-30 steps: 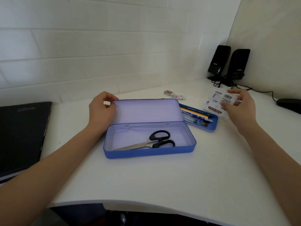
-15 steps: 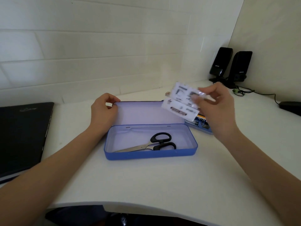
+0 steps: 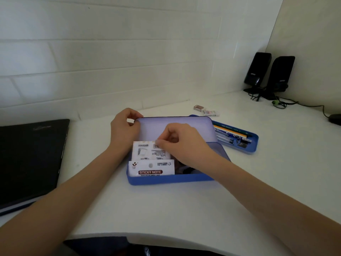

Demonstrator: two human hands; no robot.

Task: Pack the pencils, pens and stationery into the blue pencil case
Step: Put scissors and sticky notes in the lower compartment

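Sticky-note pack (image 3: pixel 151 163) inside pencil case (image 3: pixel 171 179) – right hand (image 3: pixel 184 145) grip pinches top edge

Scissors (image 3: pixel 184 168) mostly hidden beneath right hand (image 3: pixel 181 143)

- White desk (image 3: pixel 166 206), set into a corner of two walls.
- Blue case (image 3: pixel 166 179) near the middle, lid up.
- Blue tray (image 3: pixel 251 147) just right of the case and partly behind it, holding pencils and pens.
- Two small erasers (image 3: pixel 205 110) beyond the tray, close together.
- Two black speakers (image 3: pixel 269 74) in the far right corner, side by side, cables trailing from them.
- Dark mouse (image 3: pixel 335 119) at the right edge.
- Black laptop (image 3: pixel 27 159), closed, at the left.
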